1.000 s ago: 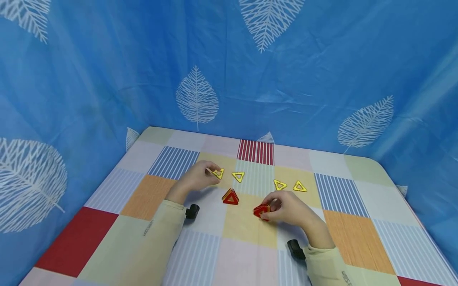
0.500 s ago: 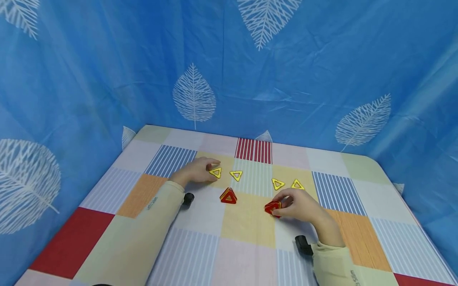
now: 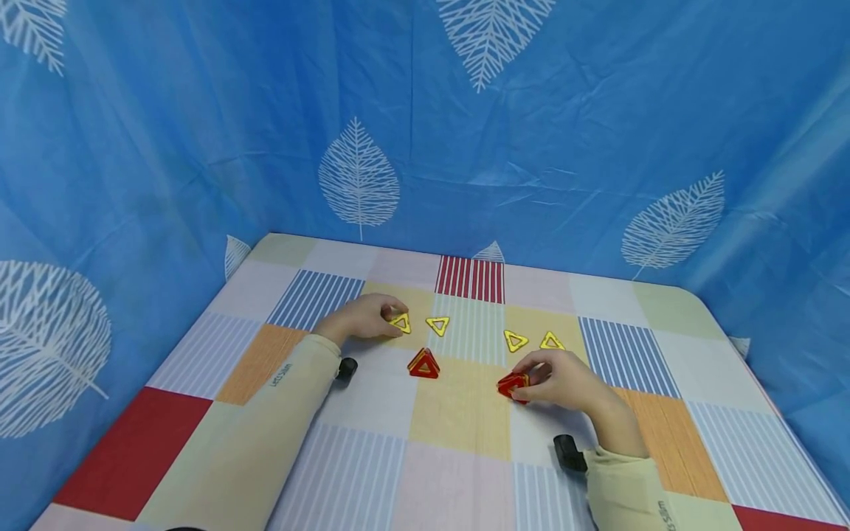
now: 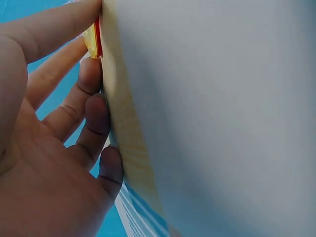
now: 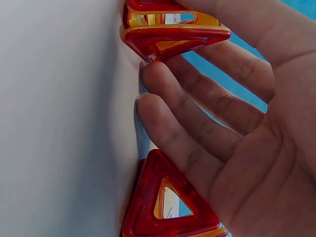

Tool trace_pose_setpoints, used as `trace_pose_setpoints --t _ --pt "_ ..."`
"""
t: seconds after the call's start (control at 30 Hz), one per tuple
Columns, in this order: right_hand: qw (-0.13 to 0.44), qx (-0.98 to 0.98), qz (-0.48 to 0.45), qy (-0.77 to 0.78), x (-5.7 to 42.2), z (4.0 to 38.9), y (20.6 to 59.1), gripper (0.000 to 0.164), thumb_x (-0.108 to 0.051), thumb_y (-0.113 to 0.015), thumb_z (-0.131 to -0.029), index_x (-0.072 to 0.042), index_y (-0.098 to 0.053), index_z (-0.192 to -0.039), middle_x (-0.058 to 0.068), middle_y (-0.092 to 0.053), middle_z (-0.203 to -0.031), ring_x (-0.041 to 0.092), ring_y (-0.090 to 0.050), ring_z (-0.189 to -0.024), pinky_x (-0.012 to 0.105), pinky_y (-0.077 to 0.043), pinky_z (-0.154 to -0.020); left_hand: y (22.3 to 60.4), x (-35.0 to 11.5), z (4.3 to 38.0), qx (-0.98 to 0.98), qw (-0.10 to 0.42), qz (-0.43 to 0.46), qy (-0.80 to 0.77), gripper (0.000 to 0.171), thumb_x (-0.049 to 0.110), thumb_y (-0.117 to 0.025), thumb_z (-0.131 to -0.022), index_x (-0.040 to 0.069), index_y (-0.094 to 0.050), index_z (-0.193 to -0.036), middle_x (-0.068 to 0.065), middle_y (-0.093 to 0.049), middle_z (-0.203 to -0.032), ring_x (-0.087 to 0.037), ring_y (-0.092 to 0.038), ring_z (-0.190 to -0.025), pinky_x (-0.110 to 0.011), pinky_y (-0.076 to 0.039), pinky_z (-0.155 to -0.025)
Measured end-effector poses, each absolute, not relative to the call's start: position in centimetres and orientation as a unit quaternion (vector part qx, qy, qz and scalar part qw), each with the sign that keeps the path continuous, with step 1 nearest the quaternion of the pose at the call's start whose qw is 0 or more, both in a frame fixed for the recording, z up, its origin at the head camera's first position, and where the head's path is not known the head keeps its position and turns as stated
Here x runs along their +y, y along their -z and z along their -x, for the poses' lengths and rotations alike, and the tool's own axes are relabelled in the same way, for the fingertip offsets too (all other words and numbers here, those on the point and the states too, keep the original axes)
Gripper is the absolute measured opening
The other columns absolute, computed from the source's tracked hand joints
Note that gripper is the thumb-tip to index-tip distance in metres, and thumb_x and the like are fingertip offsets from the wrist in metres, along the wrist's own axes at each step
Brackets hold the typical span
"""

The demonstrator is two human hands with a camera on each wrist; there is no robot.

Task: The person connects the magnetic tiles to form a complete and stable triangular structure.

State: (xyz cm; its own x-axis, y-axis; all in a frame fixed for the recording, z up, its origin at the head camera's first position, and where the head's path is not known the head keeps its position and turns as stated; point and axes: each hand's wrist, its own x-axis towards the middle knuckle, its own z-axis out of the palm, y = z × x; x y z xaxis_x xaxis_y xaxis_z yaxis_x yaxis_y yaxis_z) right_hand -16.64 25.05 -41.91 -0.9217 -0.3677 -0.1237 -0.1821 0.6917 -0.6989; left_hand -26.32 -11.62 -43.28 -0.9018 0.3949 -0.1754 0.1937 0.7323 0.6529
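My left hand [image 3: 368, 317] reaches over the far left part of the table, its thumb and fingers around a yellow triangle tile [image 3: 401, 323]. A yellow piece with a red edge [image 4: 93, 39] shows between thumb and fingers in the left wrist view. My right hand [image 3: 564, 380] pinches a small red-and-yellow pyramid of triangle tiles [image 3: 513, 386] low over the cloth. From the right wrist, its open triangular sides show at the top. Between the hands stands a second red-and-yellow pyramid [image 3: 423, 363]. Another red tile pyramid [image 5: 173, 202] appears below the little finger in the right wrist view.
More yellow triangle tiles lie flat beyond the hands: one near the left hand [image 3: 438, 325], two past the right hand [image 3: 515, 341], [image 3: 551, 341]. A patchwork cloth [image 3: 458, 479] covers the table. A blue leaf-print curtain [image 3: 265, 110] borders its back and sides.
My right hand has slid the pyramid to the right, away from the other pyramid. The left hand has stayed at its yellow tile, which has turned slightly. The head view has shifted a little.
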Motion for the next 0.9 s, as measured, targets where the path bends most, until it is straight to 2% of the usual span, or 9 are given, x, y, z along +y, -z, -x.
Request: trace_pose_setpoints --t 0.23,0.4,0.53,0.8,0.9 --pt "0.128 0.917 0.136 0.353 25.4 16.8 42.0 0.029 -0.023 -0.09 -0.077 -0.014 -0.076 -0.1 0.0 -0.067 -0.096 0.02 -0.062 -0.084 0.033 -0.053 -0.069 43.1 -11.4 26.0 0.918 0.141 -0.141 -0.343 0.04 0.023 -0.08 -0.089 0.009 -0.067 -0.124 -0.004 -0.059 -0.094 -0.02 -0.053 -0.083 -0.032 -0.046 -0.072" --pt "0.127 0.916 0.135 0.355 25.6 16.7 41.9 0.03 -0.023 -0.09 -0.076 -0.012 -0.075 -0.1 0.001 -0.066 -0.096 0.02 -0.063 -0.084 0.033 -0.053 -0.069 42.4 -10.9 25.6 0.914 0.119 -0.147 -0.359 0.044 0.028 -0.082 -0.086 0.011 -0.067 -0.123 -0.004 -0.059 -0.097 -0.021 -0.054 -0.084 -0.033 -0.047 -0.069" --pt "0.128 0.916 0.133 0.356 25.7 16.7 41.9 0.031 -0.023 -0.09 -0.076 -0.011 -0.075 -0.1 0.002 -0.066 -0.096 0.02 -0.062 -0.083 0.033 -0.053 -0.068 41.2 -9.8 24.9 0.911 0.094 -0.175 -0.362 0.044 0.025 -0.08 -0.088 0.009 -0.066 -0.127 -0.003 -0.06 -0.098 -0.021 -0.055 -0.087 -0.034 -0.048 -0.072" --pt "0.136 0.912 0.131 0.364 25.8 16.7 42.0 0.033 -0.023 -0.09 -0.076 -0.01 -0.075 -0.102 0.003 -0.067 -0.099 0.021 -0.062 -0.084 0.033 -0.054 -0.07 38.7 -6.0 21.4 0.895 0.068 -0.238 -0.372 0.044 0.022 -0.079 -0.089 0.007 -0.066 -0.128 -0.002 -0.059 -0.096 -0.018 -0.056 -0.083 -0.031 -0.05 -0.069" --pt "0.134 0.914 0.13 0.361 25.9 16.7 41.9 0.032 -0.022 -0.09 -0.076 -0.01 -0.075 -0.102 0.003 -0.067 -0.098 0.021 -0.063 -0.085 0.034 -0.054 -0.07 38.4 -4.1 19.8 0.893 0.068 -0.251 -0.368 0.045 0.024 -0.08 -0.088 0.008 -0.067 -0.128 0.0 -0.059 -0.095 -0.016 -0.059 -0.075 -0.029 -0.05 -0.065"
